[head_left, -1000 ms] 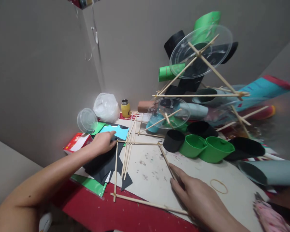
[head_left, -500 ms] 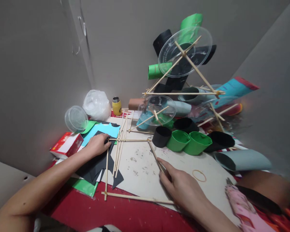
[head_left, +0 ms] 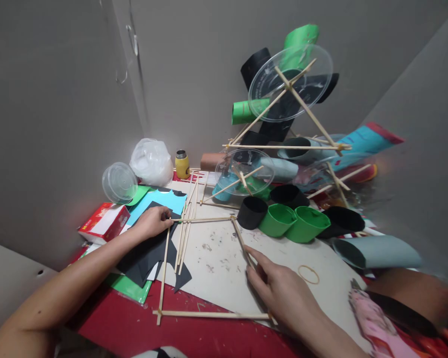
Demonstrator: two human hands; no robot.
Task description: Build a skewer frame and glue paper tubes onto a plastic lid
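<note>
A four-sided frame of thin wooden sticks is between my hands, its near side over the red table cover. My left hand pinches its far left corner, fingers closed around the joint. Closed on the stick of the right side is my right hand, which hides part of the near right corner. Small ties seem to bind the corners. Several loose wooden sticks lie within and beyond the frame's left part. Below my left hand are black paper sheets and a light blue sheet.
Behind stands a wheel-like model of sticks, a clear plastic disc and paper tubes. Green paper rings line the pale board. A rubber band, a pink glue gun, a red box and a yellow jar lie around.
The frame's near left corner has swung slightly toward me, and the near stick now lies more level. Both hands keep their hold. The whole view has shifted a little.
</note>
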